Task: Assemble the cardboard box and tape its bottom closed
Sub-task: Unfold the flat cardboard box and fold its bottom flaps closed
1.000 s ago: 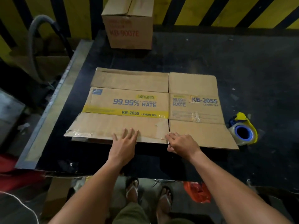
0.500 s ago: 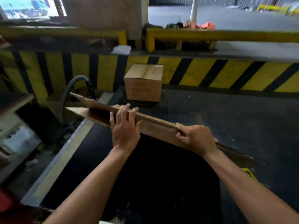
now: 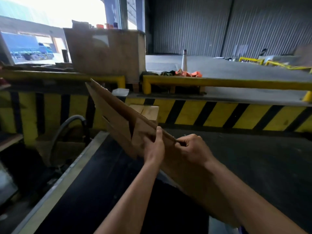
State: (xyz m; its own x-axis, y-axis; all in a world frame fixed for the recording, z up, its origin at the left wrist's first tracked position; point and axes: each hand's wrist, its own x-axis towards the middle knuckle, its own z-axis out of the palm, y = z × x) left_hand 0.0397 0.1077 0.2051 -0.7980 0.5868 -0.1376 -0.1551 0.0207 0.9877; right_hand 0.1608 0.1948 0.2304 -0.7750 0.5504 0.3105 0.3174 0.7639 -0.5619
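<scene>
Left hand [image 3: 154,147], right hand [image 3: 194,149] gripping cardboard box [image 3: 114,114]

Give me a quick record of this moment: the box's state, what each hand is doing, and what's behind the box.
box: flattened cardboard box, not yet opened, held tilted above the black table
left hand: left hand grips the box's upper edge, thumb on top
right hand: right hand pinches the same edge, close beside the left
behind: small carton, partly hidden by the box
</scene>
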